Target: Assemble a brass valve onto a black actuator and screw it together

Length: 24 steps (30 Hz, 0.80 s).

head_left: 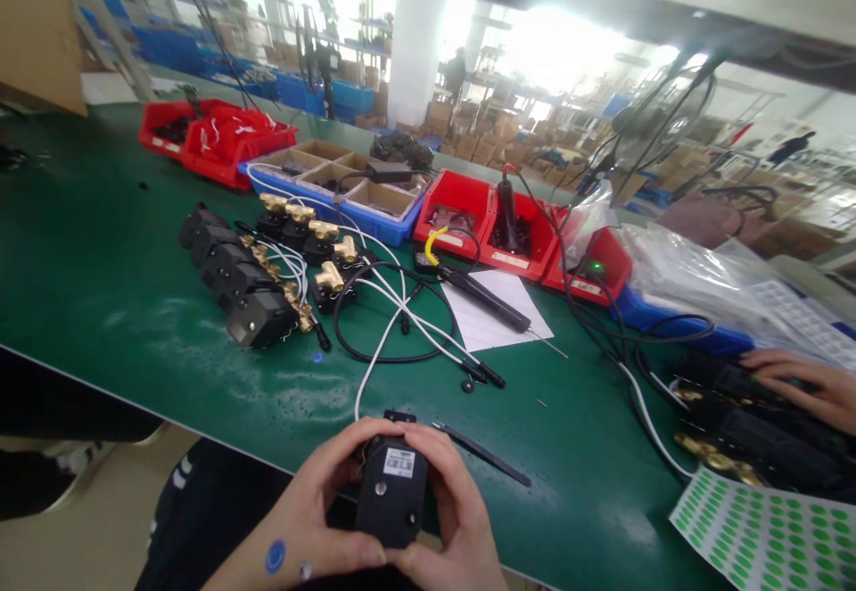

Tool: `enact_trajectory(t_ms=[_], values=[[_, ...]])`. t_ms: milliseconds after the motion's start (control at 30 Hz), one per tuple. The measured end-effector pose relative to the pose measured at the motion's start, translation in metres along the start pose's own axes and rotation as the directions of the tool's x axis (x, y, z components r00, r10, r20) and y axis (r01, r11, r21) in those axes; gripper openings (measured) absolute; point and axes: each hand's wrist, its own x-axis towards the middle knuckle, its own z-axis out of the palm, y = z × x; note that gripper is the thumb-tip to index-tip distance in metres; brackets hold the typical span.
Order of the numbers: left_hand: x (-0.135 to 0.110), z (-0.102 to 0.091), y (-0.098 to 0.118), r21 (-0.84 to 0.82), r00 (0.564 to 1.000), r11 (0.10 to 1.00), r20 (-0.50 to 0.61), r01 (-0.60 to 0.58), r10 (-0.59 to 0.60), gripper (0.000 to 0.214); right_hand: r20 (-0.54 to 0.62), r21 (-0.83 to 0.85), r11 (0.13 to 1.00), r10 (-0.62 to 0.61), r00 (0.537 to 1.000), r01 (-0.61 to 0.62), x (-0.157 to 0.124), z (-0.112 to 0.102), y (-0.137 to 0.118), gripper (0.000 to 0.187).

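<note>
Between both hands, near the table's front edge, is a black valve actuator point(393, 515) with a white label and a white cable running off behind it. My left hand point(334, 502) grips its left side, thumb along the bottom. On the opposite side, my right hand point(458, 502) curls round it, fingertips over the top edge. Black tweezers point(485, 455) lie on the table just right of my right hand. Beyond, white and black cables point(401, 310) loop across the green tabletop. Further left stand several black actuators point(231, 279) and brass tee fittings point(331, 277).
Red bins point(455, 208) and a blue divided tray point(374, 221) line the back. An electric screwdriver point(488, 299) lies on white paper point(472, 328). At right, another person's hand point(809, 386) rests on black units, beside a green-dot sticker sheet point(769, 529).
</note>
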Motion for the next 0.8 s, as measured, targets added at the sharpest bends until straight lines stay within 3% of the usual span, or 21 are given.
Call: enact_trajectory(t_ms=[333, 533, 800], values=[[-0.001, 0.001, 0.003, 0.002, 0.999, 1.0, -0.029, 0.029, -0.029, 0.08, -0.022, 0.024, 1.0, -0.004, 1.0, 0.005, 0.004, 0.001, -0.005, 0.063], [0.0, 0.002, 0.008, 0.005, 1.0, 1.0, 0.01, 0.005, -0.005, 0.076, -0.008, 0.016, 1.0, -0.006, 1.0, 0.006, 0.001, 0.001, -0.001, 0.068], [0.003, 0.004, 0.012, 0.009, 1.0, 1.0, 0.003, -0.003, 0.003, 0.073, -0.029, -0.011, 1.0, -0.016, 0.999, 0.015, 0.001, 0.002, -0.001, 0.062]])
